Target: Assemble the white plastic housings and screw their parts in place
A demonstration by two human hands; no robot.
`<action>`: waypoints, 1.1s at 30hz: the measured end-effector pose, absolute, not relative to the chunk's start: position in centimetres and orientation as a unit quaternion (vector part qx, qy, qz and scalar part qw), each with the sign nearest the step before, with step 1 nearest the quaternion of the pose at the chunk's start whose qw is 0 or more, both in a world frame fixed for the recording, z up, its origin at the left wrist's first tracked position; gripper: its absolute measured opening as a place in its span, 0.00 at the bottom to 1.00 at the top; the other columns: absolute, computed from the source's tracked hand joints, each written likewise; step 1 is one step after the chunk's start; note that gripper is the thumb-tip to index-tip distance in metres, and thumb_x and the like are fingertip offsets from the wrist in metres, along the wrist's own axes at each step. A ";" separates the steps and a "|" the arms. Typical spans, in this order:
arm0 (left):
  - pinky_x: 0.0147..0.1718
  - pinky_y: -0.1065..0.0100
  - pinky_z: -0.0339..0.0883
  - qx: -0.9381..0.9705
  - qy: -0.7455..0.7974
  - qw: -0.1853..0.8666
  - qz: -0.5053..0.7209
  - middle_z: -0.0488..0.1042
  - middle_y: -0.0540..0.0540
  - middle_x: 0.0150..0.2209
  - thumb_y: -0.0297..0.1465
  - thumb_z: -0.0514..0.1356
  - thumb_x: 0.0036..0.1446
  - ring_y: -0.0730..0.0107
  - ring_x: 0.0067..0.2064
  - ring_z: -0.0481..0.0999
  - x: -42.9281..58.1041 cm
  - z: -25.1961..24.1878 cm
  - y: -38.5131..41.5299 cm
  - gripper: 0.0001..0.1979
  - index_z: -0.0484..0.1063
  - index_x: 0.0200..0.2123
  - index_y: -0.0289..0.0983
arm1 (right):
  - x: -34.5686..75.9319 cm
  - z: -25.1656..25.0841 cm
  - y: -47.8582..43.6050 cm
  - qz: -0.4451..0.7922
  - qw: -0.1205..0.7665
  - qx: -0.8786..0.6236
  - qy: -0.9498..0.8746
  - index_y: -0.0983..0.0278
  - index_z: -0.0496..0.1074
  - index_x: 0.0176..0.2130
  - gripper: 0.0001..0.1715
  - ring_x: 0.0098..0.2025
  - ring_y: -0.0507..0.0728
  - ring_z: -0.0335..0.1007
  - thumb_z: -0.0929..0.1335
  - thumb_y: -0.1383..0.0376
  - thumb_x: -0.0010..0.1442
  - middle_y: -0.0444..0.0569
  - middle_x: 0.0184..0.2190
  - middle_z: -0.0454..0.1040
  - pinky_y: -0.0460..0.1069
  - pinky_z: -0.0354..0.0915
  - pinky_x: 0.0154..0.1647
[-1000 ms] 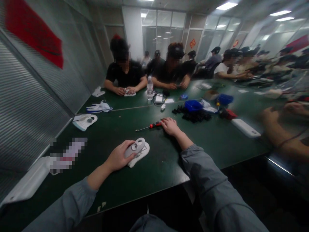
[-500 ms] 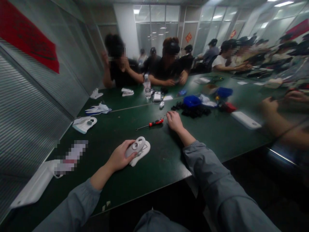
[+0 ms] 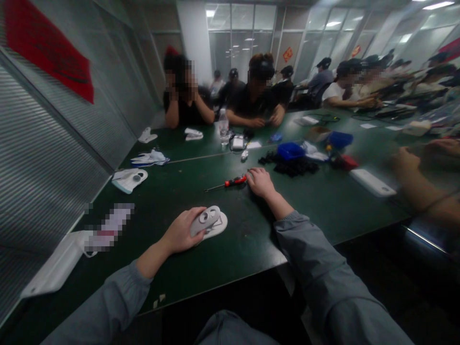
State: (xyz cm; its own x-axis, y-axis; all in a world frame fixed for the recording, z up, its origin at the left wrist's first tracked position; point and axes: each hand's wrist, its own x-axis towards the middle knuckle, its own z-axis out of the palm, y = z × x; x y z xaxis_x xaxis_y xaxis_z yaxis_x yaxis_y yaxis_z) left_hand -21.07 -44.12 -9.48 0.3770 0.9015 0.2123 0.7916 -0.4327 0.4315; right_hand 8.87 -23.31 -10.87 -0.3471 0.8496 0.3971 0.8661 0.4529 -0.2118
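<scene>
My left hand [image 3: 181,231] is closed around a grey-white plastic housing [image 3: 204,219] with a round hole and an oval opening. Beneath this piece lies a flat white plastic part [image 3: 220,226], partly covered by it. Farther forward, the fingers of my right hand [image 3: 260,182] curl over the handle end of a screwdriver [image 3: 234,181]. It has a red and black handle, and its thin shaft points left along the table. My right fingertips are partly hidden.
The green table [image 3: 244,256] also carries a white case [image 3: 373,182], a blue bin [image 3: 290,150] beside black parts [image 3: 296,166], a bottle [image 3: 223,128], gloves [image 3: 150,157] and a white part [image 3: 130,179]. A co-worker's arm [image 3: 419,175] reaches in at right; others sit across.
My right hand has shifted left onto the screwdriver's handle end. The housing in my left hand has tilted slightly over the white part. The whole view has shifted a little.
</scene>
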 end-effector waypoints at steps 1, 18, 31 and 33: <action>0.52 0.54 0.67 0.826 0.507 0.131 0.211 0.68 0.40 0.56 0.34 0.61 0.56 0.54 0.52 0.72 -21.1 -9.5 -44.2 0.31 0.55 0.62 0.41 | 8.7 -10.8 -23.5 -0.019 0.236 -0.510 -0.827 0.67 0.70 0.57 0.28 0.61 0.65 0.57 0.57 0.54 0.72 0.57 0.59 0.69 0.57 0.56 0.58; 0.52 0.55 0.66 0.846 0.471 0.137 0.207 0.68 0.41 0.57 0.32 0.61 0.54 0.55 0.53 0.71 -20.5 -8.8 -44.5 0.30 0.58 0.60 0.41 | 3.4 -10.5 -29.0 0.054 0.120 -0.228 -0.965 0.59 0.66 0.62 0.28 0.67 0.65 0.52 0.58 0.50 0.71 0.51 0.68 0.59 0.63 0.50 0.65; 0.51 0.53 0.67 0.832 0.487 0.165 0.208 0.69 0.39 0.57 0.42 0.62 0.57 0.52 0.53 0.72 -20.7 -9.4 -44.1 0.31 0.59 0.61 0.41 | 4.8 -11.4 -25.1 -0.028 0.122 -0.421 -0.898 0.61 0.70 0.56 0.19 0.56 0.66 0.60 0.62 0.60 0.68 0.57 0.53 0.71 0.60 0.54 0.57; 0.51 0.53 0.67 0.833 0.489 0.155 0.208 0.69 0.39 0.56 0.43 0.62 0.58 0.53 0.52 0.72 -20.7 -9.4 -44.1 0.30 0.59 0.61 0.41 | 5.0 -11.1 -25.0 -0.043 0.133 -0.433 -0.891 0.60 0.71 0.53 0.18 0.55 0.65 0.60 0.61 0.59 0.69 0.57 0.51 0.71 0.58 0.55 0.56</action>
